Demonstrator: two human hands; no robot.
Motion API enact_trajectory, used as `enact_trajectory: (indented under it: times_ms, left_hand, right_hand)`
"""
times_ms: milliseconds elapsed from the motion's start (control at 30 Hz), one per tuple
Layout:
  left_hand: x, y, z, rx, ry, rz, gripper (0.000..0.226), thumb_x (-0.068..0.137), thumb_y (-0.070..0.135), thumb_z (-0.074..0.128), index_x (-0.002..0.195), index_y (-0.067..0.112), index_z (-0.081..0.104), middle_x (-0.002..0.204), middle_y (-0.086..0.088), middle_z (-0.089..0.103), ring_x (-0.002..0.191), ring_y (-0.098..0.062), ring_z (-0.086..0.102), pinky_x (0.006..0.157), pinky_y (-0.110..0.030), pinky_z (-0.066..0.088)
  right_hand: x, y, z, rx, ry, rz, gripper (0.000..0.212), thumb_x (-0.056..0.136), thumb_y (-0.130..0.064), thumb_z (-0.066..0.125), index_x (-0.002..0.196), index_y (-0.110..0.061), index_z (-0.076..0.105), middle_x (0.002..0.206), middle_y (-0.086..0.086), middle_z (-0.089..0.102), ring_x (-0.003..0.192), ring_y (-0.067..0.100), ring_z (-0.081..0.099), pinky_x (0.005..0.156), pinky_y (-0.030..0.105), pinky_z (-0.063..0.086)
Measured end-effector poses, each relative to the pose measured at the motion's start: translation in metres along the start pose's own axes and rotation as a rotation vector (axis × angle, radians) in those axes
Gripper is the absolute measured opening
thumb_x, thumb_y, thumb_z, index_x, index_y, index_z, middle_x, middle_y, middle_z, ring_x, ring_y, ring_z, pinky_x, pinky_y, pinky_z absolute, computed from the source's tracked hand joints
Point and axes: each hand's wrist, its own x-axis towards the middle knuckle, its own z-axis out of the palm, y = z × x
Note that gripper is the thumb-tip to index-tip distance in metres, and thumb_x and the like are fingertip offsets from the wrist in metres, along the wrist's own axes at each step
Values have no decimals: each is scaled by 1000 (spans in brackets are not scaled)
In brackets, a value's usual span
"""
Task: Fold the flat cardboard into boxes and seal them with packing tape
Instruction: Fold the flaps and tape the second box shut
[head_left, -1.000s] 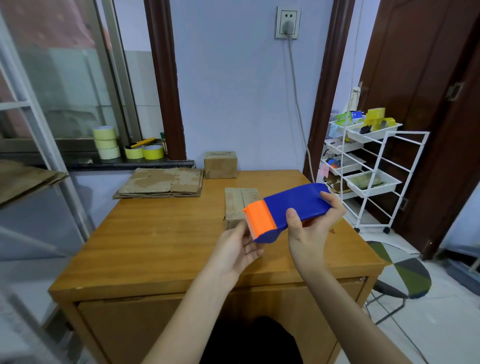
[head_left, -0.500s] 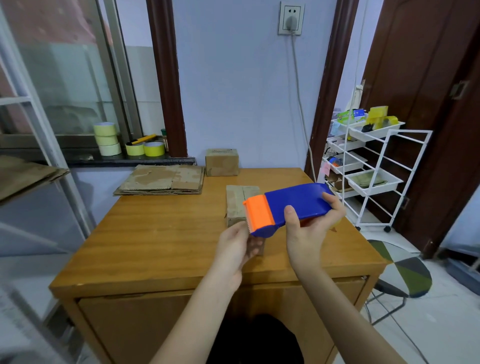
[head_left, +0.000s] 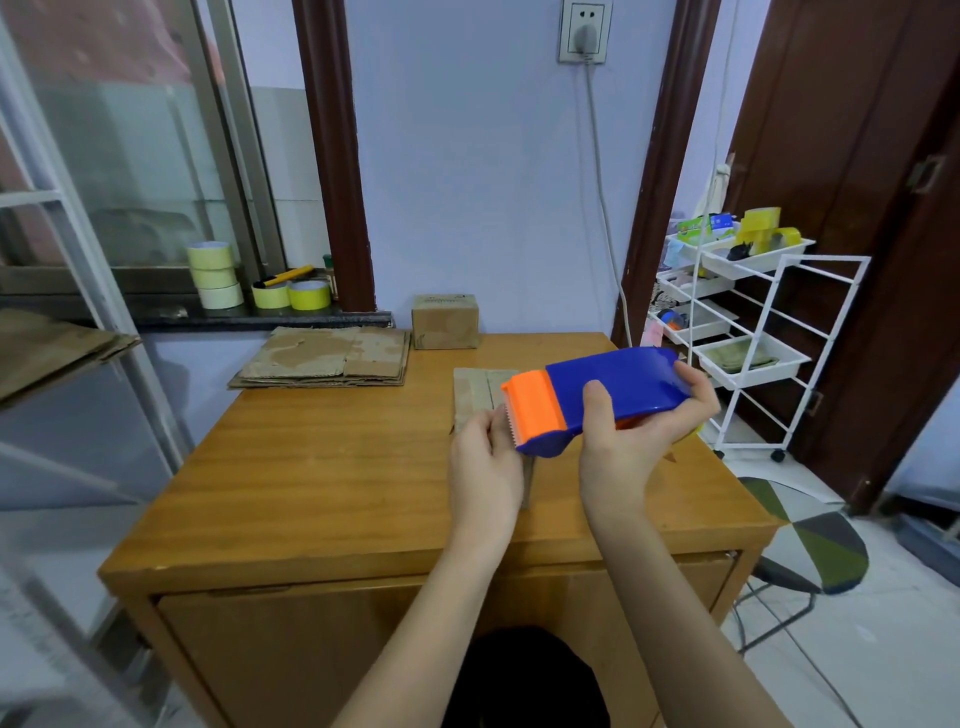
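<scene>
Clamped round the blue tape dispenser (head_left: 613, 395), my right hand (head_left: 634, 447) holds it above the tabletop (head_left: 311, 467) at centre right of the frame. My left hand (head_left: 485, 462) sits at its orange cutter end, fingers hidden behind it, so whether that grip pinches the tape I cannot tell. I judge I am readying tape for sealing; next I need a free end drawn out. Flat cardboard (head_left: 475, 389) lies just behind my hands, a stack of flat cardboard (head_left: 322, 358) at centre left, and a folded box (head_left: 445, 321) beside it.
</scene>
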Motion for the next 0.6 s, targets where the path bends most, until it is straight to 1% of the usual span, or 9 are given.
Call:
enact_trajectory:
  times_ms: [33, 100, 133, 167, 267, 367, 467, 533, 600]
  left_hand:
    - [2, 2, 0, 11, -3, 8, 27, 101, 25, 43, 76, 28, 54, 77, 8, 61, 74, -3, 57, 62, -18, 43]
    - [5, 3, -3, 44, -26, 16, 30, 102, 26, 40, 75, 23, 55, 72, 8, 58, 67, -3, 53, 56, -12, 37]
    - [8, 3, -6, 71, -42, 20, 30, 102, 27, 40, 76, 22, 56, 72, 7, 57, 68, -4, 52, 55, -13, 35]
    - [10, 3, -9, 102, -52, 27, 31, 102, 28, 39, 77, 22, 56, 71, 7, 56, 69, -6, 52, 56, -15, 34]
    - [17, 4, -20, 178, -46, 47, 32, 102, 28, 40, 73, 25, 54, 67, 8, 53, 67, -5, 50, 57, -20, 35]
    - [21, 8, -28, 206, -46, 59, 33, 101, 28, 41, 71, 25, 55, 65, 9, 53, 66, -7, 52, 59, -20, 39]
    - [25, 6, -41, 262, -24, 53, 31, 101, 29, 42, 80, 16, 61, 67, 8, 53, 66, -7, 49, 54, -14, 33]
    - [27, 2, -52, 289, -4, 63, 34, 100, 28, 43, 84, 7, 64, 64, 3, 52, 60, -9, 46, 51, -13, 35]
    - [27, -2, -59, 312, -23, 50, 35, 100, 28, 44, 83, 5, 65, 65, -1, 54, 59, -10, 47, 54, -13, 36]
  right_hand:
    - [2, 0, 0, 5, 10, 18, 67, 72, -15, 69, 123, -19, 25, 119, -6, 35, 97, -1, 53, 69, 15, 49]
    - [5, 0, 0, 14, 15, 33, 69, 70, -23, 69, 124, -18, 26, 119, -4, 37, 96, 2, 54, 68, 16, 50]
    - [6, 0, -1, 20, 13, 40, 70, 69, -26, 68, 124, -18, 26, 118, -3, 38, 94, 1, 54, 68, 16, 50]
    - [8, 1, -2, 20, 10, 44, 69, 70, -24, 67, 124, -17, 26, 117, -4, 39, 92, -1, 54, 67, 15, 49]
    - [12, 1, -4, 23, 7, 49, 64, 73, -11, 64, 125, -15, 26, 115, -6, 40, 89, -5, 55, 67, 15, 49]
    - [17, 0, -1, 34, 51, 77, 62, 73, -11, 63, 124, -15, 28, 111, -5, 43, 82, -4, 57, 65, 17, 49]
    - [22, 4, -4, 60, 130, 168, 62, 72, -12, 64, 124, -18, 30, 115, 5, 44, 77, -3, 58, 62, 16, 48]
    - [26, 7, -12, 50, 159, 171, 63, 74, -11, 66, 126, -17, 30, 123, 13, 41, 85, 0, 58, 64, 15, 49]
    - [26, 8, -20, -45, 87, 108, 67, 72, -14, 67, 127, -18, 29, 129, 14, 38, 99, 13, 56, 69, 19, 51]
